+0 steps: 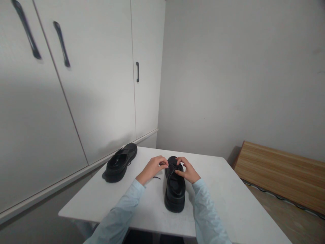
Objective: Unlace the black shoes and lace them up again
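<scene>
Near shoe (175, 200): on white table (228, 196), heel toward the person, between the hands.
Left hand (154, 166): fingertips drawn together beside the laces (172, 169); grip cannot be confirmed.
Right hand (190, 173): thumb and index narrowly parted, at the laces.
Second shoe (114, 174): table's left side, near cabinet (106, 95).

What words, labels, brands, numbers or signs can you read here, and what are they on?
None can be read.
Left-hand shoe: small pale marks on its insole, too small and blurred to read.
Nearer shoe: no lettering I can make out.
Cabinet doors: no lettering visible.
</scene>
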`<state>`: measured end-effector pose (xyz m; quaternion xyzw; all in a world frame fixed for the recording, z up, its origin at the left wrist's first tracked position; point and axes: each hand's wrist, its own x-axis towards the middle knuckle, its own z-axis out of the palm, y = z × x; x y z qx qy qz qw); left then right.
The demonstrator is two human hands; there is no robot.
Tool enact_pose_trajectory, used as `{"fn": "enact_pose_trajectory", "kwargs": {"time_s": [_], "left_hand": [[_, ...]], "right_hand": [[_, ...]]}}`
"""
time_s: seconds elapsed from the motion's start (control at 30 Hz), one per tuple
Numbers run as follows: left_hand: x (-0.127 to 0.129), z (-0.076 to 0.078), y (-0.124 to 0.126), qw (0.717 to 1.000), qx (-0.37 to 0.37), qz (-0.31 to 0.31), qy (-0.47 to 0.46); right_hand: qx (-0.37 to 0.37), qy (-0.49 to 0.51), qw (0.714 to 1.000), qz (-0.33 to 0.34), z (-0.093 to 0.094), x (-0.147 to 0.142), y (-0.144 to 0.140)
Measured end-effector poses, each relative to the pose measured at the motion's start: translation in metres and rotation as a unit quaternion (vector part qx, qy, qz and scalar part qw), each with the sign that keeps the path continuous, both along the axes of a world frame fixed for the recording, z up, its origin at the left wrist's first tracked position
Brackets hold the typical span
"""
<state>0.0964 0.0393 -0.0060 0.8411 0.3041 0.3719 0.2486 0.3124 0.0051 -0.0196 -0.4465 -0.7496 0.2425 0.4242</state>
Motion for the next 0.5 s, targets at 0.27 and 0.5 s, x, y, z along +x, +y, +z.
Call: {"fn": "enact_pose_trajectory", "kwargs": {"time_s": [0.27,0.5], "left_hand": [[0.0043,-0.0068,-0.004,0.998,0.028,0.008,0.052],[0.0092,-0.0069,-0.0048,0.997,0.034,0.024,0.065]], "right_hand": [[0.034,-0.022,0.999,0.017,-0.0012,-0.0032,0.0018],[0.017,-0.052,0.998,-0.004,-0.0042,-0.0062,0.0035]]}}
